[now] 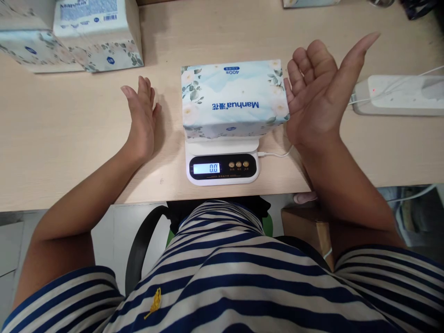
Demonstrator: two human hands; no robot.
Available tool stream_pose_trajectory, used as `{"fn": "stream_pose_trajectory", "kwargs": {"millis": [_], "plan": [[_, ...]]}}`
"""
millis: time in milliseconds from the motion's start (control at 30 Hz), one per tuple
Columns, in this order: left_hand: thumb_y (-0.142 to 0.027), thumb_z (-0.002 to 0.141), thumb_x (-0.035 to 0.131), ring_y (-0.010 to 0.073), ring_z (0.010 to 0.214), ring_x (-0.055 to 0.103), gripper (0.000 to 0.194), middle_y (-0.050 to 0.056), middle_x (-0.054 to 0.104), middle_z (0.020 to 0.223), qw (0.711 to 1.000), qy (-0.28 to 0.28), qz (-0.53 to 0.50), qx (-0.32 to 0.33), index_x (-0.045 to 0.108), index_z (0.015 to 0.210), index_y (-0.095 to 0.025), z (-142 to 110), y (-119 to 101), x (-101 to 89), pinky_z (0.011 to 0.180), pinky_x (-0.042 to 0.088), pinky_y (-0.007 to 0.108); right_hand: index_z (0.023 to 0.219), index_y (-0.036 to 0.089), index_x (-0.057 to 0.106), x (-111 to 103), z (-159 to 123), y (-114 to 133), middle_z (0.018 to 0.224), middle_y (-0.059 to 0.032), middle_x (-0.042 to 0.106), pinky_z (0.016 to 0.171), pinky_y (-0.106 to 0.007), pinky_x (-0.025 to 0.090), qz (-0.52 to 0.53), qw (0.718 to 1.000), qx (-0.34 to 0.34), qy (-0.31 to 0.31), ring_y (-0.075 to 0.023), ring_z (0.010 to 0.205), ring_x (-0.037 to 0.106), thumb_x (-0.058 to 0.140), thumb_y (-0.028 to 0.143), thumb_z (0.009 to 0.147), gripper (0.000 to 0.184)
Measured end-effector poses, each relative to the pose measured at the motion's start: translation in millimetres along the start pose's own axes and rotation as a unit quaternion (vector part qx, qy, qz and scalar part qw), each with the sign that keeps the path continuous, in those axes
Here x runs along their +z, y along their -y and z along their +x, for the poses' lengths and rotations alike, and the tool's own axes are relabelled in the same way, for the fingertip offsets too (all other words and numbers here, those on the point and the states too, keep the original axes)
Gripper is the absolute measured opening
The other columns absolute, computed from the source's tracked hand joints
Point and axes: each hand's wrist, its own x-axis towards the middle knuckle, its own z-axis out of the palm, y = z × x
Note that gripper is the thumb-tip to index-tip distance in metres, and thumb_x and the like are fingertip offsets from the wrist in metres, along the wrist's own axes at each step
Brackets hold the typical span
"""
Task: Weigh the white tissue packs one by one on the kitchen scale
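A pack of tissues [236,95] with pale blue floral wrapping rests on a white digital scale [222,169], its printed lettering upside down to me. The lit display [206,168] reads 0.0. My left hand [141,118] is held to the left of the pack, apart from it, with fingers extended and nothing in them. To the right, my right hand [315,88] is turned palm up, its thumb stretched out and fingers loosely curled, holding nothing. Its fingers lie right beside the pack's right end; whether they touch it I cannot tell.
Several similar tissue packs [100,41] are stacked at the back left. A white power strip [398,95] with a red light lies at the right. A white cable [275,153] runs from the scale's right side. Below the table's front edge stands a cardboard box [305,231].
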Motion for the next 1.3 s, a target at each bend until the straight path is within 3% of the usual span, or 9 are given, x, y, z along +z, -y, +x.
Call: {"fn": "stream_pose_trajectory", "kwargs": {"millis": [133,233,400,533,700,900,1000,1167,1300], "plan": [[-0.088,0.101,-0.008,0.0042,0.180,0.004,0.096,-0.028,0.005,0.191,1.000,-0.012,0.019,0.007,0.000,0.186,-0.043,5,5,-1.2,0.149,0.020,0.025,0.178,0.030,0.035,-3,4,4,0.190,-0.0015,0.034,0.146,-0.046,0.030,-0.025,0.999,-0.018,0.029,-0.0245,0.181,0.026,0.032,0.108,0.086,0.120],[-0.097,0.097,0.003,0.0111,0.182,0.003,0.104,-0.026,0.009,0.191,0.998,-0.038,0.010,0.041,0.006,0.186,-0.042,12,15,-4.3,0.152,0.017,0.032,0.172,0.043,0.045,-15,19,30,0.185,0.0023,0.045,0.148,-0.053,0.028,-0.123,0.968,-0.078,0.205,-0.0299,0.179,0.031,0.047,0.111,0.080,0.114],[-0.108,0.090,0.017,0.0282,0.184,0.004,0.127,-0.002,0.004,0.196,0.992,-0.083,-0.031,0.092,0.012,0.188,-0.027,19,25,-10.8,0.152,0.012,0.049,0.181,0.041,0.029,14,33,90,0.193,0.0000,0.026,0.151,-0.062,0.016,-0.415,0.796,-0.165,0.408,-0.0400,0.180,0.022,0.065,0.103,0.081,0.123],[-0.110,0.087,0.014,0.0314,0.184,0.008,0.124,0.001,0.009,0.196,0.991,-0.096,-0.009,0.094,0.017,0.187,-0.037,18,28,-17.7,0.151,0.016,0.053,0.184,0.032,0.024,64,29,101,0.174,-0.0150,0.053,0.139,-0.070,0.034,-0.555,0.677,-0.219,0.431,-0.0467,0.160,0.050,0.086,0.066,0.086,0.121],[-0.108,0.091,0.018,0.0356,0.182,0.019,0.123,0.010,0.022,0.194,0.990,-0.100,0.001,0.101,0.019,0.187,-0.032,15,31,-20.6,0.149,0.020,0.061,0.183,0.029,0.022,50,70,101,0.163,-0.0178,0.062,0.123,-0.059,0.053,-0.584,0.647,-0.259,0.417,-0.0420,0.146,0.063,0.089,0.050,0.086,0.119],[-0.107,0.093,0.020,0.0379,0.180,0.026,0.126,0.018,0.022,0.193,0.990,-0.111,-0.013,0.088,0.018,0.187,-0.024,18,37,-20.9,0.148,0.023,0.061,0.183,0.025,0.021,-19,148,92,0.184,-0.0197,0.042,0.136,-0.049,0.045,-0.681,0.668,-0.090,0.287,-0.0377,0.165,0.051,0.097,0.038,0.078,0.130],[-0.104,0.095,0.020,0.0369,0.179,0.028,0.119,0.016,0.023,0.193,0.990,-0.112,-0.011,0.087,0.019,0.187,-0.029,19,41,-22.3,0.149,0.024,0.059,0.176,0.023,0.041,-45,167,75,0.177,-0.0199,0.052,0.131,-0.046,0.052,-0.715,0.655,-0.055,0.238,-0.0359,0.158,0.058,0.099,0.029,0.077,0.114],[-0.103,0.096,0.021,0.0407,0.177,0.033,0.119,0.018,0.025,0.192,0.988,-0.114,0.011,0.099,0.022,0.187,-0.027,18,43,-24.3,0.147,0.025,0.064,0.151,0.021,0.067,-70,182,55,0.158,-0.0140,0.066,0.117,-0.055,0.063,-0.754,0.639,-0.073,0.130,-0.0298,0.139,0.069,0.077,0.044,0.106,0.051],[-0.101,0.098,0.023,0.0426,0.173,0.040,0.116,0.018,0.025,0.192,0.988,-0.114,0.022,0.098,0.022,0.187,-0.026,19,42,-26.0,0.146,0.027,0.065,0.147,0.020,0.069,-71,192,50,0.150,-0.0129,0.070,0.110,-0.051,0.066,-0.767,0.629,-0.092,0.087,-0.0272,0.130,0.073,0.075,0.045,0.108,0.047]]}}
